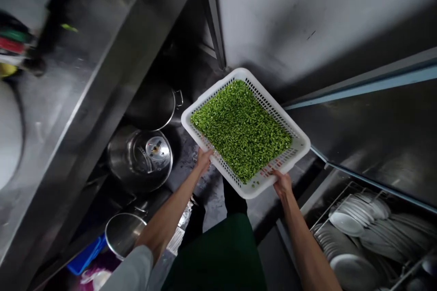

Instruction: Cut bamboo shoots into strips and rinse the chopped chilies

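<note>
Greens [239, 127], chopped small, lie in the white basket [250, 192] above the floor [186, 157]; my left hand [204, 162] and right hand [282, 183] grasp edges either side of its near corner, probably to keep it level.

A white rectangular plastic basket [300, 144] with slotted walls carries a broad layer of finely chopped green stalks [239, 127]. On the grey stainless-steel table [73, 68] at the left lie a small bright-green scrap [69, 27] and a round white object [8, 136], cut off by the frame. At lower right, a thin metal wire rack [331, 205] holds overlapping round white plates [346, 223].
</note>
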Tool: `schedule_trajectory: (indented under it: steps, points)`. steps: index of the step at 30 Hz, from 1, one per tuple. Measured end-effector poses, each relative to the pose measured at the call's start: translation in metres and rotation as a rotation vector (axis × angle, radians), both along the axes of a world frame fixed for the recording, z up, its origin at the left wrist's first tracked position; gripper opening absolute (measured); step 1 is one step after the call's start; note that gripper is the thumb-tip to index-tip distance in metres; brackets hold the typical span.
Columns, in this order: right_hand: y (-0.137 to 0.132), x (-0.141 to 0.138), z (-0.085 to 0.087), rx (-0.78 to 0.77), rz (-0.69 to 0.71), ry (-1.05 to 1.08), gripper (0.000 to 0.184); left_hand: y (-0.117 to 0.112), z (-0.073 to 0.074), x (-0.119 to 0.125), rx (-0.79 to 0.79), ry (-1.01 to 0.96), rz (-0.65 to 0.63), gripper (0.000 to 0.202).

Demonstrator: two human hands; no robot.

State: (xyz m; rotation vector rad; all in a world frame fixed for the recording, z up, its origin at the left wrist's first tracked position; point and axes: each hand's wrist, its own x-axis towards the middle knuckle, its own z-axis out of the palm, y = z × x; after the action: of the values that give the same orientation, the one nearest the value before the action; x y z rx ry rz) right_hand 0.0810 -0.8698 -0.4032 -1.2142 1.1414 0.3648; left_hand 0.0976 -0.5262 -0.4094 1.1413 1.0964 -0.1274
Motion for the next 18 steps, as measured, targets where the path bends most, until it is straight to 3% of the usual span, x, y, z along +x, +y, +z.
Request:
schedule_trajectory:
  steps: [2, 5, 8, 10, 12, 14, 16, 18]
  points:
    - [-0.004, 0.01, -0.019, 0.032, -0.037, -0.017, 0.043, 0.0, -0.022, 0.013, -0.032, -0.025, 0.001, 0.055]
    - [-0.011, 0.025, -0.032, 0.063, -0.047, -0.075, 0.049, -0.001, -0.04, 0.028, -0.077, -0.036, -0.017, 0.056]
    - [-0.012, 0.033, -0.033, 0.002, -0.041, -0.018, 0.049, -0.007, -0.043, 0.034, -0.091, 0.001, 0.018, 0.06]
    - [-0.01, 0.034, -0.028, -0.057, -0.044, 0.055, 0.047, -0.013, -0.037, 0.034, -0.095, 0.041, 0.057, 0.065]
    - [-0.007, 0.034, -0.017, -0.089, -0.026, 0.104, 0.043, -0.014, -0.022, 0.032, -0.113, 0.07, 0.042, 0.071]
    - [-0.006, 0.035, 0.004, -0.108, 0.01, 0.146, 0.038, -0.011, 0.003, 0.025, -0.099, 0.12, -0.041, 0.074]
    - [-0.003, 0.033, 0.037, -0.136, 0.067, 0.188, 0.033, -0.001, 0.039, 0.007, -0.034, 0.193, -0.117, 0.068]
    - [0.009, 0.028, 0.077, -0.14, 0.176, 0.183, 0.032, 0.012, 0.087, -0.028, 0.028, 0.264, -0.127, 0.053]
